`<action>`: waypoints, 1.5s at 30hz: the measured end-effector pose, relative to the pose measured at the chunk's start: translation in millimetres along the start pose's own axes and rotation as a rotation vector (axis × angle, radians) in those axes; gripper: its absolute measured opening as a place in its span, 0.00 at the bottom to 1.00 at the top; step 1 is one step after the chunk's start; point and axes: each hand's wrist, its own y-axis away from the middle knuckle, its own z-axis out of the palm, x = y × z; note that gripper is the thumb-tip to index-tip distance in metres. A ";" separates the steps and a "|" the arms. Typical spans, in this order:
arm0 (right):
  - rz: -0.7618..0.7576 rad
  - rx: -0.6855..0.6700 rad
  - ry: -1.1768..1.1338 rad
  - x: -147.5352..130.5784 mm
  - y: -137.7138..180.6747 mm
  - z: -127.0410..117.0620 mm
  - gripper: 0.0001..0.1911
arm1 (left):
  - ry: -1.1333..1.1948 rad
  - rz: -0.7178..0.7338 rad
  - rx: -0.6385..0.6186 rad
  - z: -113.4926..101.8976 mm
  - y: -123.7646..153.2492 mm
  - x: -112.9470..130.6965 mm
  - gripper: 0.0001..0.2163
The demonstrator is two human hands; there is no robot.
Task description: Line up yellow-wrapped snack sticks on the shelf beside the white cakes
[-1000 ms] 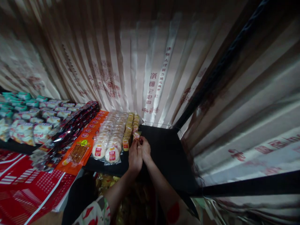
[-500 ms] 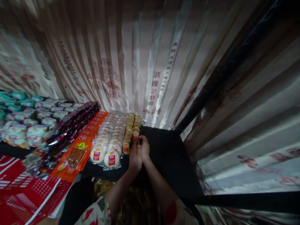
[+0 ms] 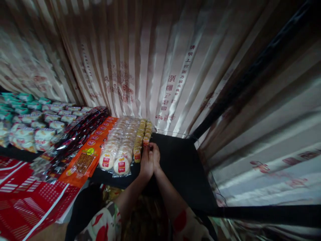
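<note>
My left hand (image 3: 146, 163) and my right hand (image 3: 155, 156) are pressed side by side over the black table top (image 3: 178, 164), fingers pinched on a small yellow-and-red snack packet (image 3: 145, 141). The packet lies at the near end of a row of yellow snack packets (image 3: 142, 132). Left of that row lie round white buns in clear wrap (image 3: 119, 150), the nearest with red labels.
Orange snack bags (image 3: 86, 157), dark red packets (image 3: 80, 129) and white-and-green packs (image 3: 30, 124) fill the table to the left. A red printed sheet (image 3: 27, 201) hangs at the lower left. A striped curtain with red characters (image 3: 173, 83) closes off the back and right.
My hands have lowered the small packet and pushed it against the end of the yellow row. The view has shifted slightly.
</note>
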 end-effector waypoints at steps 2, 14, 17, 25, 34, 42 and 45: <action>0.003 -0.026 -0.007 -1.7 1.7 -2.2 0.12 | -0.011 -0.008 -0.017 -3.7 1.8 4.0 0.21; 0.045 0.018 -0.081 -18.4 123.9 -22.2 0.15 | -0.076 0.205 -0.002 -51.1 106.2 -16.4 0.13; -0.070 -0.055 0.000 -25.5 167.0 -25.5 0.13 | -0.129 0.181 0.023 -68.7 137.7 -35.5 0.11; -0.073 -0.465 0.321 -21.2 220.1 -2.0 0.15 | -0.595 -0.310 -0.014 -101.9 167.3 -93.1 0.11; 0.158 -0.682 0.354 0.0 226.5 34.1 0.18 | -1.001 -0.396 -0.352 -119.1 145.4 -104.3 0.18; 0.143 -0.599 0.223 11.8 228.3 37.1 0.16 | -1.075 -0.369 -0.417 -115.5 139.2 -104.1 0.21; 0.173 -0.537 0.179 12.9 228.1 34.2 0.16 | -1.034 -0.365 -0.404 -119.2 138.7 -102.1 0.18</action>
